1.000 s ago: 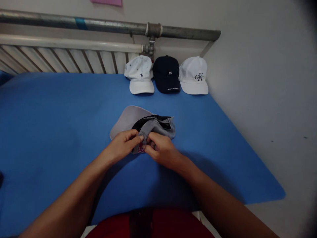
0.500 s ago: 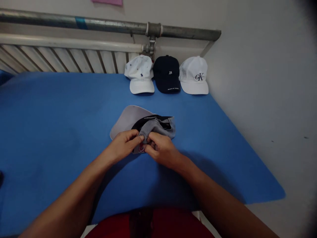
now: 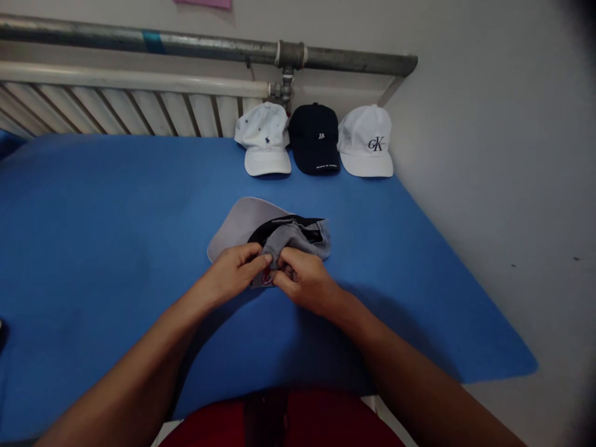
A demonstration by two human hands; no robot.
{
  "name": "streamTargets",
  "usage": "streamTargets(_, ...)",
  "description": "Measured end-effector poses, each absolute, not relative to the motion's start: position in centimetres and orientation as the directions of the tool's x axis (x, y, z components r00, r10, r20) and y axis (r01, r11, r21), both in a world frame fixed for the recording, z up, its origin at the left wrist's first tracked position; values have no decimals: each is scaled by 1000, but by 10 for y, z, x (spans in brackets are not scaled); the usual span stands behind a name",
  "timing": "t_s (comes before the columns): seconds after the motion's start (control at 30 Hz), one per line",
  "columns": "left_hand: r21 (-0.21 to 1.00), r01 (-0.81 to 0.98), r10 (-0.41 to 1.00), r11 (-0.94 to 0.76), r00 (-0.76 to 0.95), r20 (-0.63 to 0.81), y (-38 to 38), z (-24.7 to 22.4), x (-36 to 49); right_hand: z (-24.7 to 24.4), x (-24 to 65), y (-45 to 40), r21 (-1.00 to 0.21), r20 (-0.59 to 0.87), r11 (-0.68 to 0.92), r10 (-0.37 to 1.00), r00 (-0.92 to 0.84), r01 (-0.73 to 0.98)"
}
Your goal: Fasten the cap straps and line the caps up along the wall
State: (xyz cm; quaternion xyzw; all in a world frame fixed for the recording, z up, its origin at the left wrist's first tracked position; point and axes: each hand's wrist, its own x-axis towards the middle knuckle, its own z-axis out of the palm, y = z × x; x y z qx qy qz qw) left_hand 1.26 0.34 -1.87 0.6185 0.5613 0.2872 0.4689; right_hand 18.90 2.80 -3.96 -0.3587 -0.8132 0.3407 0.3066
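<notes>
A grey cap (image 3: 246, 220) lies crumpled on the blue table, its brim pointing to the upper left and its dark inside partly showing. My left hand (image 3: 235, 270) pinches the cap's fabric between thumb and fingers near the base of the brim. Close beside it, my right hand (image 3: 305, 279) grips the same fabric, fingers curled. A red embroidered mark shows between the two hands, partly covered by them.
Along the back edge of the blue table (image 3: 116, 248) stand a white cap (image 3: 267, 146), a black cap (image 3: 314, 139) and another white cap (image 3: 367, 143). Behind are a radiator (image 3: 139, 112) and a metal pipe (image 3: 214, 46). A wall rises at right.
</notes>
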Motion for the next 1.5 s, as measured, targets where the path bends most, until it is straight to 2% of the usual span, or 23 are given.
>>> streamTargets(1.5, 873, 482, 961, 81, 193, -196, 2, -18, 14, -40, 189, 28, -773, 234, 505, 789, -568, 383)
